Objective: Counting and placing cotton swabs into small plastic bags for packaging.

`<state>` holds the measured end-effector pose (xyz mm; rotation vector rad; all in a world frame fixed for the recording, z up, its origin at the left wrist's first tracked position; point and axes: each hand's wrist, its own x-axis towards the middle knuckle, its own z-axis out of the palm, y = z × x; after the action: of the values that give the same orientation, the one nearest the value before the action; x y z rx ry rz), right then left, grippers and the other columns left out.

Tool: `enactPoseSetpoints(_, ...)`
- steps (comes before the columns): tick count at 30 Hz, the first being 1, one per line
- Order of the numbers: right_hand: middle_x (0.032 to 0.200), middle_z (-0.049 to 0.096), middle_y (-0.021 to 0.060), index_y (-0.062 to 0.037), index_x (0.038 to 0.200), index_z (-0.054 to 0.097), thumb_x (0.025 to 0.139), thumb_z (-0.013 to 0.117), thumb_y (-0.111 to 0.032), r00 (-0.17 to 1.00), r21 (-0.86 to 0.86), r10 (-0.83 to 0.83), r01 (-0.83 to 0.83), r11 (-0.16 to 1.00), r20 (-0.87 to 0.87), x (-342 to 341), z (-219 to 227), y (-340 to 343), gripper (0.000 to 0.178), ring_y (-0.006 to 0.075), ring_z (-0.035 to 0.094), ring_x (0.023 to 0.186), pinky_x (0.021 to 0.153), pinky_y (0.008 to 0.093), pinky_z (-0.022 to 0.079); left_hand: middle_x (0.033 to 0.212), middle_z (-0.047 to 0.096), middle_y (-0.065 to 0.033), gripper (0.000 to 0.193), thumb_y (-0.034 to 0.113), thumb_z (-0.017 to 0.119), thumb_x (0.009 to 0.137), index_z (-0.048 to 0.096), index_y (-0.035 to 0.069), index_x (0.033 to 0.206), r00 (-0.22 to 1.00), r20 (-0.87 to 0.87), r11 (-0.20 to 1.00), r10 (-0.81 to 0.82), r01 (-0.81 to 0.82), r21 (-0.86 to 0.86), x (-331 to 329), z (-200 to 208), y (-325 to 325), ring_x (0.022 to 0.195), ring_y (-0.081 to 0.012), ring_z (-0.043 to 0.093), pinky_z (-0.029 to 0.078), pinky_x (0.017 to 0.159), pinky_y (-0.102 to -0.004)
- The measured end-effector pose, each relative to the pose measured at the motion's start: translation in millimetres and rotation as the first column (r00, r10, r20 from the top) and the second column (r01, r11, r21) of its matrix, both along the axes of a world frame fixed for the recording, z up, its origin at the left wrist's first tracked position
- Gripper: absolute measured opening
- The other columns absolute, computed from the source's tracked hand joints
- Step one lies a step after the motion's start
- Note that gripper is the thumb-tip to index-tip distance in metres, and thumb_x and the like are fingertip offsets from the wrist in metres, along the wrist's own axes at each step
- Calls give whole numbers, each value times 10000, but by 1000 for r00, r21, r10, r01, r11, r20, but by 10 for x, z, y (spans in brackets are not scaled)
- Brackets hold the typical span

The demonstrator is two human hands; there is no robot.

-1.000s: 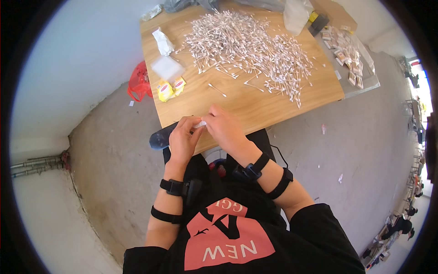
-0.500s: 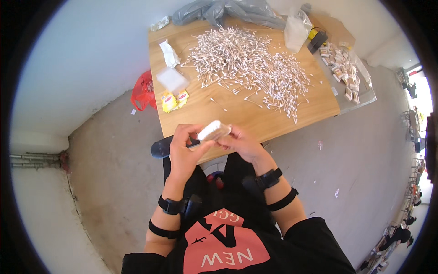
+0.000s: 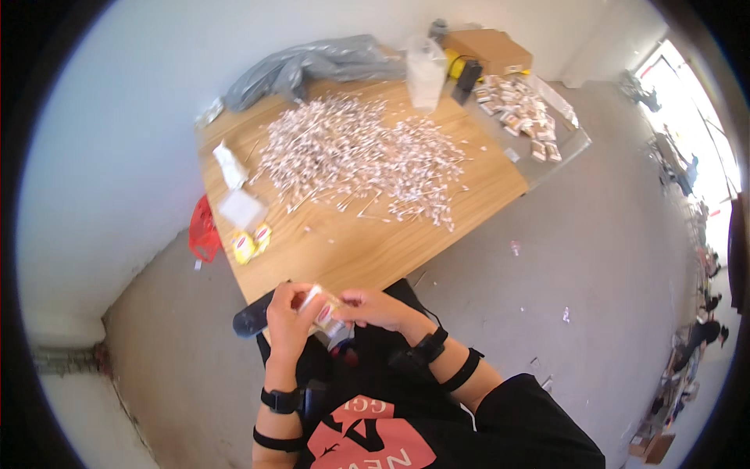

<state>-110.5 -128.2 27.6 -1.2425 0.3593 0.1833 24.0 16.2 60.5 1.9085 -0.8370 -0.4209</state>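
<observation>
Close to my body, over the table's near edge, a small clear pack of cotton swabs [image 3: 323, 309] with a yellow and red label is between my hands. My left hand [image 3: 286, 322] pinches its left side, fingers at its upper end. On the other side, my right hand [image 3: 375, 309] has its thumb and fingers closed on the pack's edge. A large loose heap of cotton swabs [image 3: 351, 156] covers the middle of the wooden table [image 3: 312, 262]. At the table's left edge lie yellow label cards [image 3: 248, 244] beside a stack of clear plastic bags [image 3: 241, 209].
Many filled packs [image 3: 519, 113] lie on a lower surface at the right, before a cardboard box [image 3: 488, 51]. Grey plastic sheeting [image 3: 312, 66] and a translucent container [image 3: 425, 74] line the back. A red bag [image 3: 204, 230] is on the floor at left.
The pack has turned from its white swab ends to its labelled face and come down closer to my body, both hands with it. The whole view has swung, shifting the table left and lower.
</observation>
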Motion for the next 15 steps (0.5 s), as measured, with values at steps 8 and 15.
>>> enactPoseSetpoints(8, 887, 613, 60, -22, 905, 564, 934, 550, -165, 441, -130, -826, 896, 423, 352, -816, 354, -1425, 147, 133, 589, 800, 692, 275, 491, 907, 616, -55, 369, 173, 684, 860, 552, -1, 1157, 985, -165, 993, -58, 75, 96, 103, -477, 68, 789, -111, 572, 474, 727, -245)
enactPoseSetpoints(15, 990, 597, 33, -1, 1183, 549, 953, 547, -204, 370, -116, -880, 929, 351, 299, -990, 1147, -1450, 307, 122, 574, 890, 720, 245, 454, 931, 634, -85, 336, 192, 680, 865, 576, -10, 1112, 979, -199, 988, -40, 68, 136, 89, -739, 51, 803, -137, 609, 497, 728, -264)
